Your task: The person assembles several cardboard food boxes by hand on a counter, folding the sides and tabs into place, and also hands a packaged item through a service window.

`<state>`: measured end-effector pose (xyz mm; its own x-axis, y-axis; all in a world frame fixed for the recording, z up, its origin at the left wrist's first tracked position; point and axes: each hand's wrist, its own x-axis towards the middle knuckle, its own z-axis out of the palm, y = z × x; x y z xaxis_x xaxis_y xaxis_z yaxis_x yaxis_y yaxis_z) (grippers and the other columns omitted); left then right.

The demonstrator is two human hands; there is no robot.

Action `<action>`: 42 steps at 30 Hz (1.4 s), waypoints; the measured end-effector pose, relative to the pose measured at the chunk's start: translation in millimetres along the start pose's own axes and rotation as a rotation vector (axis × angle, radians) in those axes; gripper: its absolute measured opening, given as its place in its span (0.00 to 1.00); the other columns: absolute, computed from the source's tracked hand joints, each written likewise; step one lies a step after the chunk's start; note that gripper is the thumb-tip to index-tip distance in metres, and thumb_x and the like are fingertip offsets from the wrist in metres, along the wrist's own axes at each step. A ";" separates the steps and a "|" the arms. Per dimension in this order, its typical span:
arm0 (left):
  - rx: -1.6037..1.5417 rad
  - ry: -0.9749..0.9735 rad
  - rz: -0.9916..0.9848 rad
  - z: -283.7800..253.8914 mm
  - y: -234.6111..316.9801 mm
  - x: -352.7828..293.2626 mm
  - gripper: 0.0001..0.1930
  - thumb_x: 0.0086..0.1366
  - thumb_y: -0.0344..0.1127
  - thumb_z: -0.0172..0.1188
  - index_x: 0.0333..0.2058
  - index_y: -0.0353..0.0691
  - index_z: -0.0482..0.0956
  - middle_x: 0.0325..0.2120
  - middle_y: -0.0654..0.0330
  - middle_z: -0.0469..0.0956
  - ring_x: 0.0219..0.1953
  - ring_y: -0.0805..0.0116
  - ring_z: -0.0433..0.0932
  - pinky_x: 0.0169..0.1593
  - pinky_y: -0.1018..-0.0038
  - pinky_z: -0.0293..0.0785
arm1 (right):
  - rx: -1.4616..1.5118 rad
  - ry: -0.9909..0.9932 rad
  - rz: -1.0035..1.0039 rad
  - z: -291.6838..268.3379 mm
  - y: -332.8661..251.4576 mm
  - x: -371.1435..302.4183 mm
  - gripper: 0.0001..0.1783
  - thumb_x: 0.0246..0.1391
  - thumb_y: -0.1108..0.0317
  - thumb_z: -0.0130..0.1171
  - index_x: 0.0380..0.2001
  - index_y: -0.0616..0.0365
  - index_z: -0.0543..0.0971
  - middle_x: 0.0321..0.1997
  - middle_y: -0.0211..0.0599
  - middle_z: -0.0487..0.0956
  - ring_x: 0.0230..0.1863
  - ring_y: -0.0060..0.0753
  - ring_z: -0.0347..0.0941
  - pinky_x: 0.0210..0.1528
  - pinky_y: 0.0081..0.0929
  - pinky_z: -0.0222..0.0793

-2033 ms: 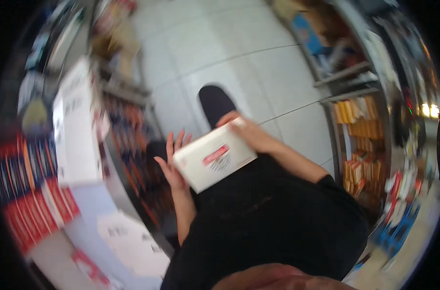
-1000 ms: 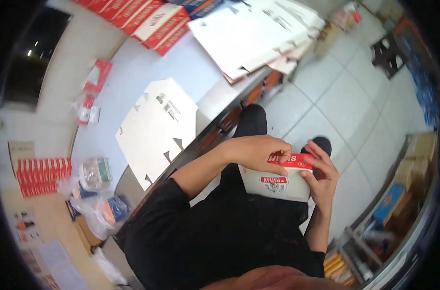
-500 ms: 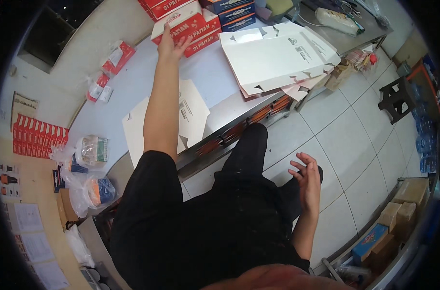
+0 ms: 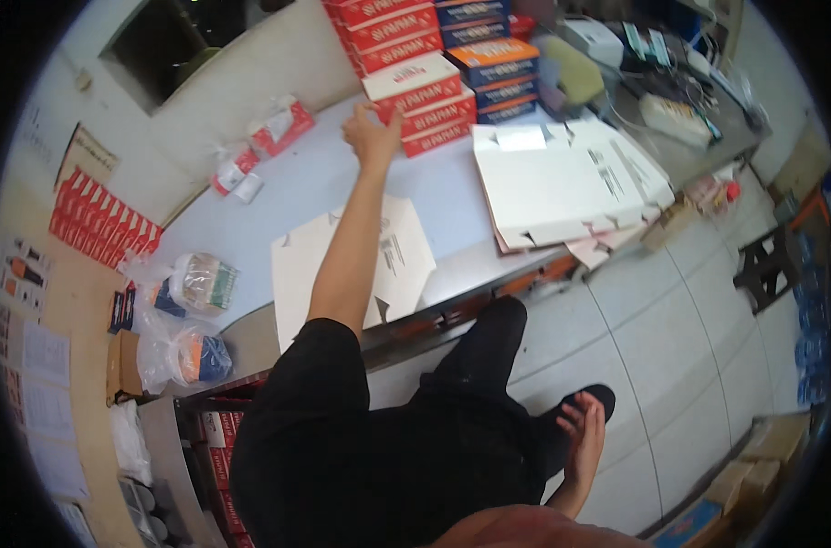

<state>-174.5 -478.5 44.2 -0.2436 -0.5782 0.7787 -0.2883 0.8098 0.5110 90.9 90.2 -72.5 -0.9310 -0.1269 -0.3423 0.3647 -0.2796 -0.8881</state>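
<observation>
My left hand (image 4: 372, 137) reaches over the table to the left side of a stack of red-and-white cardboard boxes (image 4: 436, 119). Its fingers are apart; the thumb is close to the boxes, and I cannot tell whether it touches them. On top of that stack lies a box with a white lid (image 4: 412, 75). Under my left forearm rests a flat, unfolded white carton sheet (image 4: 406, 251) with dark print. Low over the tiled floor, by my shoe, my right hand (image 4: 583, 443) hangs with loosely bent, parted fingers and holds nothing.
Blue-and-orange boxes (image 4: 496, 78) are stacked beside the red ones. A pile of flat white cartons (image 4: 562, 187) lies at the table's right edge. Plastic-wrapped packs (image 4: 205, 283) sit at the left end. A dark stool (image 4: 764, 271) stands on the floor at right.
My left hand has come off the front of the white-lidded box to the stack's left side. The box stays on the stack. The whole view has shifted, and my right hand hangs lower.
</observation>
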 end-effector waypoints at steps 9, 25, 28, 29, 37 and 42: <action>-0.182 -0.331 -0.113 5.8 2.4 -7.2 0.18 0.57 0.48 0.71 0.39 0.45 0.79 0.43 0.50 0.79 0.52 0.49 0.74 0.59 0.57 0.68 | -0.094 -0.060 0.006 18.7 -5.1 7.6 0.19 0.71 0.55 0.50 0.55 0.58 0.73 0.58 0.38 0.73 0.51 0.30 0.76 0.48 0.26 0.75; -0.226 -1.310 0.752 -55.6 124.7 -136.2 0.23 0.61 0.52 0.67 0.50 0.46 0.83 0.49 0.55 0.83 0.52 0.53 0.79 0.58 0.56 0.68 | -0.184 -0.162 -0.027 8.4 -13.5 5.6 0.18 0.67 0.64 0.58 0.55 0.60 0.74 0.56 0.34 0.77 0.51 0.25 0.76 0.52 0.24 0.72; -0.267 -1.395 0.618 -50.4 133.0 -118.4 0.17 0.60 0.46 0.67 0.41 0.40 0.88 0.36 0.52 0.87 0.36 0.53 0.85 0.45 0.66 0.79 | -0.195 -0.159 -0.018 -2.2 -8.1 12.8 0.17 0.68 0.64 0.56 0.55 0.59 0.74 0.56 0.36 0.76 0.52 0.28 0.76 0.52 0.25 0.73; -0.268 -1.439 0.586 -50.6 133.5 -113.6 0.16 0.60 0.44 0.68 0.41 0.40 0.88 0.37 0.51 0.86 0.36 0.53 0.85 0.45 0.66 0.79 | -0.203 -0.161 0.000 -3.3 -6.9 15.4 0.16 0.68 0.64 0.55 0.55 0.59 0.74 0.56 0.36 0.76 0.52 0.29 0.76 0.51 0.27 0.74; -0.233 -1.562 0.556 -44.1 118.1 -83.9 0.14 0.60 0.34 0.67 0.45 0.38 0.86 0.32 0.50 0.86 0.35 0.57 0.86 0.42 0.67 0.79 | -0.207 -0.253 0.112 -17.4 -13.0 62.3 0.18 0.67 0.66 0.58 0.56 0.61 0.73 0.53 0.35 0.78 0.49 0.24 0.76 0.50 0.24 0.72; -0.224 -1.243 0.379 -57.6 151.5 -73.5 0.13 0.59 0.31 0.66 0.43 0.39 0.85 0.30 0.49 0.85 0.31 0.56 0.85 0.40 0.67 0.80 | -0.417 -0.275 0.126 -14.4 -34.8 106.2 0.17 0.66 0.64 0.59 0.54 0.60 0.75 0.54 0.37 0.77 0.48 0.31 0.78 0.47 0.26 0.76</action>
<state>-146.9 -307.7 85.4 -0.9922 0.0786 0.0965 0.1155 0.8702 0.4790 -20.9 100.2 -82.4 -0.8209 -0.3961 -0.4114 0.3842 0.1498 -0.9110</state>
